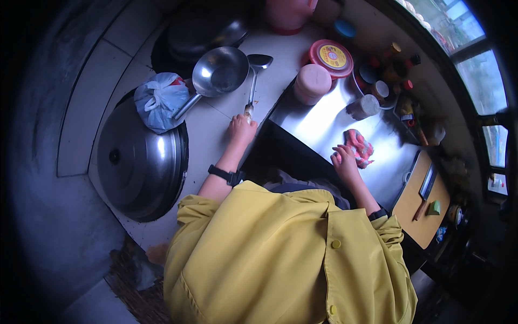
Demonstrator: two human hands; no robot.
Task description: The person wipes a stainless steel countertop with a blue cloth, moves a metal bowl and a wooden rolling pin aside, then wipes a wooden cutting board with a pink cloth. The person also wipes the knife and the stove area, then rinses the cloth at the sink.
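My left hand (242, 130) is closed around the light handle of a metal wok spatula (252, 87), which lies on the white tiled counter with its blade pointing away from me. Just left of the blade rests a large metal ladle (221, 72), its bowl up and its tube handle against a knotted plastic bag (160, 101). On the shiny metal tabletop, my right hand (346, 163) is at the near side of a crumpled pink-and-white cloth (358, 148). Its fingers are bent and seem to touch the cloth; whether they grip it is hidden.
A big domed metal lid (139, 162) covers the left side. Behind stand a dark pan (206, 34), a pink bucket (288, 16), a red-lidded tub (332, 58), a pink jar (312, 84) and several bottles. Right, a cutting board (408, 206) bears a knife (427, 184) and a green vegetable piece (434, 208).
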